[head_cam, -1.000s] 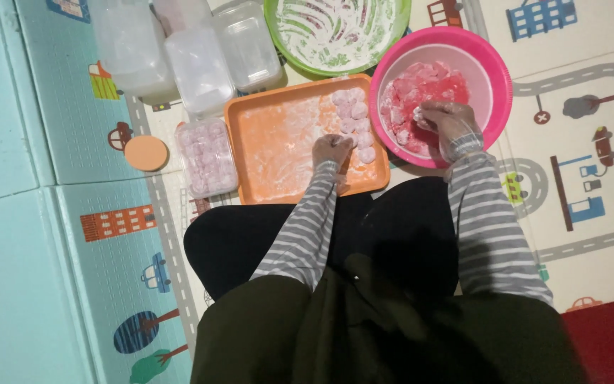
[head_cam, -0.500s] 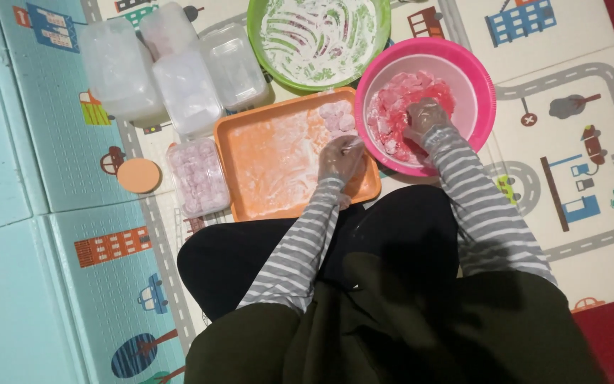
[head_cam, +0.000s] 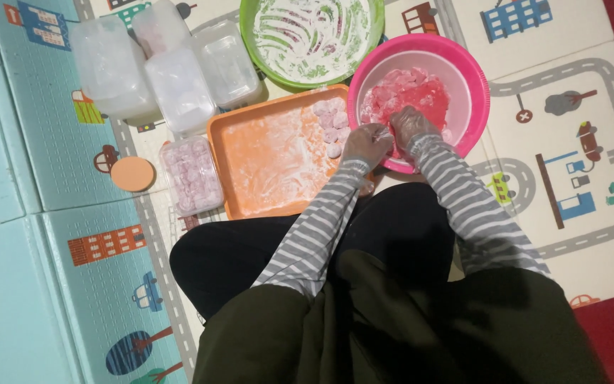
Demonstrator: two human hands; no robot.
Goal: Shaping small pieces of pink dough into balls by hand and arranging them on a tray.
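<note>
Two floury hands, left hand [head_cam: 367, 144], right hand [head_cam: 410, 128], fingers pinching sticky pink dough [head_cam: 410, 96], round pink bowl [head_cam: 474, 85]

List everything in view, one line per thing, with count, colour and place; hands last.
pink bowl: one, pink, upper right, holding pink dough.
pink dough: one mass, pink-red, inside the pink bowl.
green bowl: one, green, floured, top centre.
orange tray: one, orange, floured, centre.
dough balls: several, pale pink, tray's upper right corner.
clear containers: several, clear, upper left.
filled container: one, clear, left of tray.
orange lid: one, orange, far left.
play mat: printed, underneath.
left hand: bowl's near rim.
right hand: on the dough.
</note>
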